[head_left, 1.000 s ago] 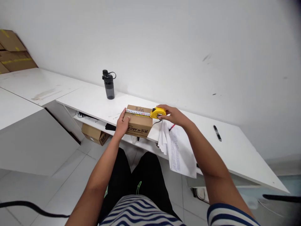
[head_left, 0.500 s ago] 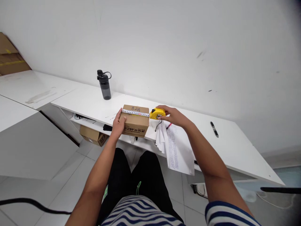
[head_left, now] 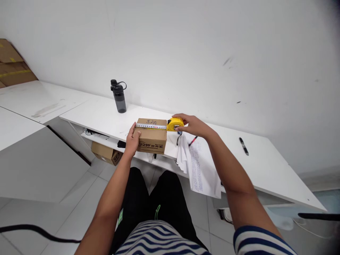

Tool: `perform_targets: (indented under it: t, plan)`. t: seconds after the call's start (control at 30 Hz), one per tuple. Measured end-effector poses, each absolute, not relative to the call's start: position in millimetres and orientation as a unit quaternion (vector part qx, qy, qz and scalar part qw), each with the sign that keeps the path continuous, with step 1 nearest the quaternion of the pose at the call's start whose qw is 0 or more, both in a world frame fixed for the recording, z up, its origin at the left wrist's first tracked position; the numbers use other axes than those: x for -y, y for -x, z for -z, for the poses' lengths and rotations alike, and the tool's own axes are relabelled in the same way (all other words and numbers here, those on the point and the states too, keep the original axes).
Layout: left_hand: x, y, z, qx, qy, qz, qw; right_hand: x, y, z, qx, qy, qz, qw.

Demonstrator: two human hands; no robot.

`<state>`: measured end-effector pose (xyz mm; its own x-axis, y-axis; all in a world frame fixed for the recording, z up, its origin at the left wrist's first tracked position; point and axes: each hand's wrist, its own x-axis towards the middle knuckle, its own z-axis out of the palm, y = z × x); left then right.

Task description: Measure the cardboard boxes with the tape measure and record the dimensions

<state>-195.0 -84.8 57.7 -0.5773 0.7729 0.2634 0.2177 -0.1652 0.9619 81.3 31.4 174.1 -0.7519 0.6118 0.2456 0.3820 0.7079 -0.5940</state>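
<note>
A small brown cardboard box (head_left: 152, 138) with printed lettering stands near the front edge of a white desk (head_left: 255, 166). A yellow tape measure (head_left: 174, 124) has its blade (head_left: 151, 126) stretched across the box's top. My left hand (head_left: 132, 139) grips the box's left end and pins the blade's tip there. My right hand (head_left: 191, 124) is closed round the tape measure case just past the box's right end.
A dark water bottle (head_left: 118, 96) stands behind the box on the left. White printed papers (head_left: 199, 166) hang over the desk's front edge, with a red pen (head_left: 193, 141) on them. A black marker (head_left: 243, 146) lies further right. Another carton (head_left: 105, 152) sits under the desk.
The tape measure case has risen a little, from the desk's level to the box's top edge, with my right hand. My left hand has stayed on the box's left end.
</note>
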Motion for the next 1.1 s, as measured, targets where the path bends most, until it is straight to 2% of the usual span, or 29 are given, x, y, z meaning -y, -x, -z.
perform_targets:
  t: [0.23,0.57,0.83,1.1]
  plan:
    - [87,195,-60,-0.614,-0.41,-0.638,0.219,-33,-77,-178,0.895,0.297,-0.253,0.218]
    - [90,182,-67,-0.611,-0.437,-0.622,0.221,-20,-22,-175,0.926,0.229,-0.235,0.188]
    - [88,184,-63,-0.606,-0.426,-0.632,0.227,-13,32,-169,0.945,0.188,-0.172,0.204]
    - [89,183,-63,-0.594,-0.419,-0.642,0.242,-10,38,-167,0.942,0.199,-0.177,0.204]
